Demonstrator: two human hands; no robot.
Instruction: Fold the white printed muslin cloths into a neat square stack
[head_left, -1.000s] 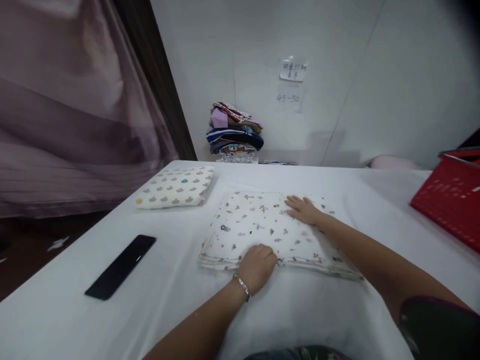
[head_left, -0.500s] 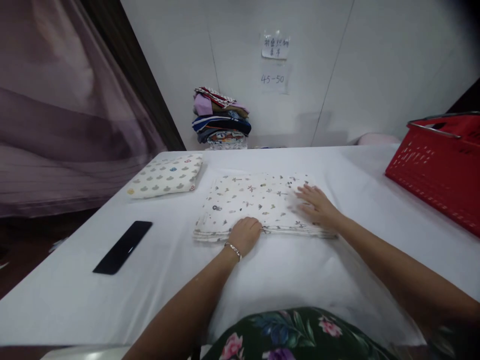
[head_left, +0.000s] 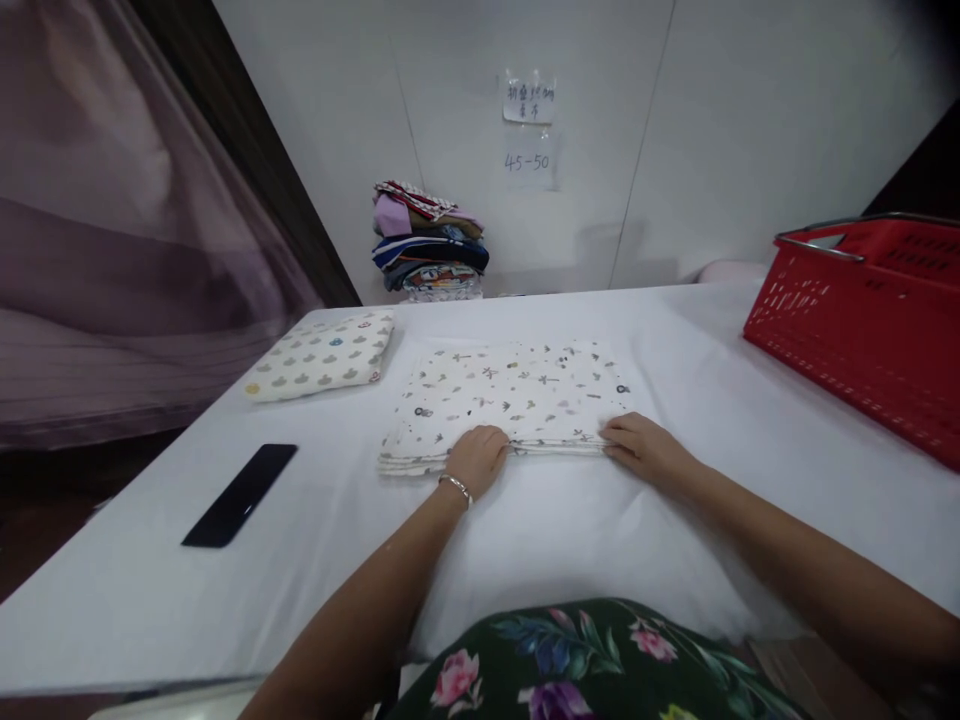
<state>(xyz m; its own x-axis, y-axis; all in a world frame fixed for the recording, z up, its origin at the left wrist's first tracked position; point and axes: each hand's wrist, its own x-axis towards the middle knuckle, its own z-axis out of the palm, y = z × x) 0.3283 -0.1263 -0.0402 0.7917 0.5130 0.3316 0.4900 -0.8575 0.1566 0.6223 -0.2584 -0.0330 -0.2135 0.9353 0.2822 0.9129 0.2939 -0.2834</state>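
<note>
A white cloth (head_left: 517, 385) with small tree and leaf prints lies flat on the table, folded in several layers whose edges face me. My left hand (head_left: 478, 460), with a bracelet at the wrist, is closed over the near edge, left of the middle. At the near right corner, my right hand (head_left: 643, 447) grips the layered edge, thumb and fingers pressed together. The fingertips of both hands are partly hidden.
To the left are another folded cloth (head_left: 322, 355) with grey cloud-like prints and a black phone (head_left: 241, 497). A red basket (head_left: 862, 320) stands at the right. Beyond the white table (head_left: 322, 590), stacked fabrics (head_left: 429, 245) rest against the wall.
My right hand has moved from lying spread on top of the cloth to its near right corner, where it now grips. My left hand stays at the near edge. The view has shifted slightly right.
</note>
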